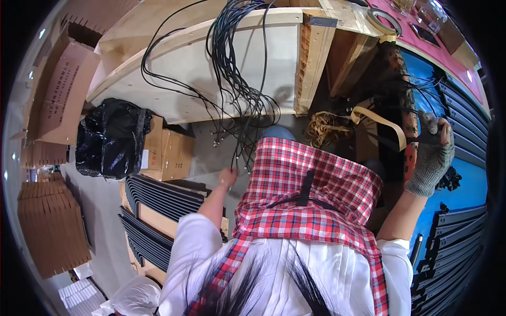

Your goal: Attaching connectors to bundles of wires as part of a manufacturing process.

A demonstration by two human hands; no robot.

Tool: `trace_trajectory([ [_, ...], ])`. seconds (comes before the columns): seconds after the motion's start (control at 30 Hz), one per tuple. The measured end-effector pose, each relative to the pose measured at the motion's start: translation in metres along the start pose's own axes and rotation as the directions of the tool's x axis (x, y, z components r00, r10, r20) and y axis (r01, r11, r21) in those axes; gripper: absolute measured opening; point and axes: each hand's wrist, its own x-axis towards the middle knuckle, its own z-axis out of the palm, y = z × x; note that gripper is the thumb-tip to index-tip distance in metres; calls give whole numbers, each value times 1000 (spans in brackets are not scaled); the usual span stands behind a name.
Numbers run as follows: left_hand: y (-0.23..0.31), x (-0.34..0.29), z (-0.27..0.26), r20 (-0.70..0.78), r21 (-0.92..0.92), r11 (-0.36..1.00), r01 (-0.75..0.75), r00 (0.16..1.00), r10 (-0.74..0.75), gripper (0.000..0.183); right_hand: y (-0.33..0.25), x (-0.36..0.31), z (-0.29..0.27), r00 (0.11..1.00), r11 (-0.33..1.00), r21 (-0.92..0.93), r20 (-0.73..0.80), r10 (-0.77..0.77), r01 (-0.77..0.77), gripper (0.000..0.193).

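Observation:
My bare left hand (pixel 227 178) is low at the left of my apron, its fingers curled at the lower end of a black cable (pixel 233 158). That cable hangs from a large bundle of thin black cables (pixel 226 52) draped over the wooden bench edge. Several of their small metal-tipped ends dangle near the floor. At the right, my right hand (pixel 435 155), in a grey knit glove, is raised beside an orange-and-black worn post (pixel 408 116). Its fingers are closed around something dark, partly hidden by the glove. Thin black wires (pixel 421 87) lie just beyond it.
A loop of tan tape (pixel 387 124) hangs near a tangled tan heap (pixel 327 129). Black rails are stacked at right (pixel 448 253) and left (pixel 158 200). A black plastic bag (pixel 113 137) and cardboard boxes (pixel 168 152) stand left. A tape roll (pixel 383 22) sits on the bench corner.

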Motion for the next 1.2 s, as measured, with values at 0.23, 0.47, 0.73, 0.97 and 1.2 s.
trace_trajectory([
  [0.23, 143, -56, -130, -230, 183, 956, -231, 935, 270, 22, 52, -29, 72, 706, 613, -789, 453, 544, 33, 33],
  [0.47, 314, -113, -165, -68, -298, 570, -766, 613, 788, 20, 125, -63, 137, 655, 834, -544, 598, 462, -92, 36],
  [0.73, 277, -92, -189, 265, -940, 315, 132, 865, 427, 23, 121, -4, 113, 856, 766, -633, 333, 396, -108, 44],
  [0.97, 324, -89, -190, 382, -921, 299, 250, 735, 561, 25, 105, -37, 160, 659, 725, -646, 441, 610, -239, 45],
  [1.2, 285, -89, -198, 332, -803, 594, -41, 797, 504, 24, 86, 37, 118, 919, 722, -657, 386, 78, 215, 47],
])
